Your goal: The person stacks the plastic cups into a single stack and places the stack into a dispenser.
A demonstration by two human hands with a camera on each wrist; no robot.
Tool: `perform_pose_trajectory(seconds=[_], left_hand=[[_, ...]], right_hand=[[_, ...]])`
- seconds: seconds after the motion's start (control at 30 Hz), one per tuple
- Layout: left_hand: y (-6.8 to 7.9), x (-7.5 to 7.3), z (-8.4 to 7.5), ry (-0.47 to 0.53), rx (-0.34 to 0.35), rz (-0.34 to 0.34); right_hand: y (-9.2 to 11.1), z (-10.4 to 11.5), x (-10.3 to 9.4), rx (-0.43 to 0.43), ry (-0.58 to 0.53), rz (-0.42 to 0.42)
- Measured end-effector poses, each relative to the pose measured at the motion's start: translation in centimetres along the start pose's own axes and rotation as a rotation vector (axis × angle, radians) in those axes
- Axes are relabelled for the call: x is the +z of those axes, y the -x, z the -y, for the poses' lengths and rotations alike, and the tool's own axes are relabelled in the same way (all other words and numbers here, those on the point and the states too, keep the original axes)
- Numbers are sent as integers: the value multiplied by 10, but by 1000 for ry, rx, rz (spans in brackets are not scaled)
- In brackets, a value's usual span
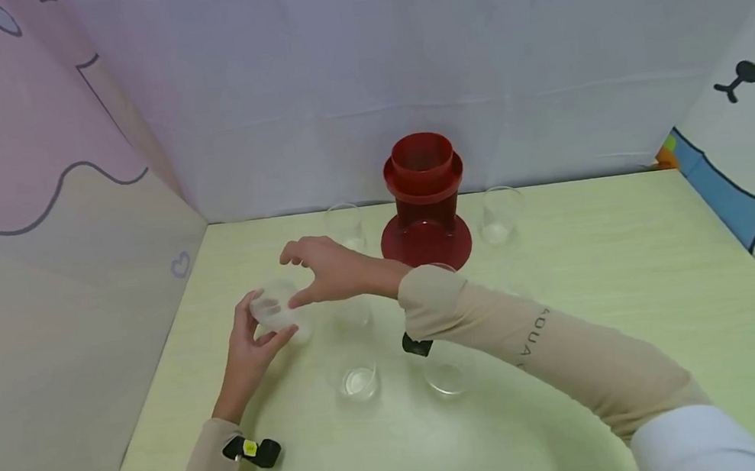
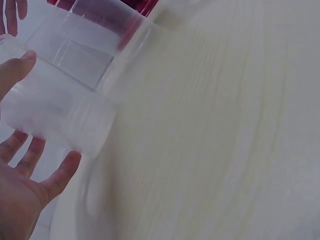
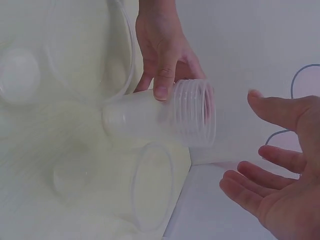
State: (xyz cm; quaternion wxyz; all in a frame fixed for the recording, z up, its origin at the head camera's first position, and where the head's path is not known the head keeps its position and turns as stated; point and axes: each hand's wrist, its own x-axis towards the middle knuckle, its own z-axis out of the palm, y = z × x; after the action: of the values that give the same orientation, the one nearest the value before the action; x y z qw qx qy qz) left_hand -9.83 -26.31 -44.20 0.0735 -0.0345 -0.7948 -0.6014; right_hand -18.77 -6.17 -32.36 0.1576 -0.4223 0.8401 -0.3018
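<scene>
In the head view, my left hand [image 1: 250, 350] grips a stack of nested clear plastic cups [image 1: 276, 307] at the left of the table. Several stacked rims [image 3: 195, 112] show in the right wrist view, with the left thumb lying along the cups' side. My right hand [image 1: 334, 267] hovers above and beside the stack. Its fingers are spread and loosely bent, facing the rims and apart from them in the right wrist view. Single clear cups, such as one near the front [image 1: 360, 381], stand upright close to the hands.
Red cups [image 1: 422, 165], one nested in another, stand at the back around a red round base [image 1: 398, 247]. Clear cups stand at back left [image 1: 345, 227], back right [image 1: 500, 219] and front middle [image 1: 449, 376]. Cloth walls [image 1: 348, 85] border the pale table [image 1: 596, 281].
</scene>
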Motion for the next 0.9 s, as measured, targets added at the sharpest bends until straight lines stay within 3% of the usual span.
perform_pose_trajectory(seconds=[0.4, 0.9], left_hand=[[0, -1, 2, -7, -9, -11], [1, 1, 0, -22, -33, -16]], right_hand=[[26, -4, -13, -49, -53, -31], [58, -13, -22, -42, -145, -51]])
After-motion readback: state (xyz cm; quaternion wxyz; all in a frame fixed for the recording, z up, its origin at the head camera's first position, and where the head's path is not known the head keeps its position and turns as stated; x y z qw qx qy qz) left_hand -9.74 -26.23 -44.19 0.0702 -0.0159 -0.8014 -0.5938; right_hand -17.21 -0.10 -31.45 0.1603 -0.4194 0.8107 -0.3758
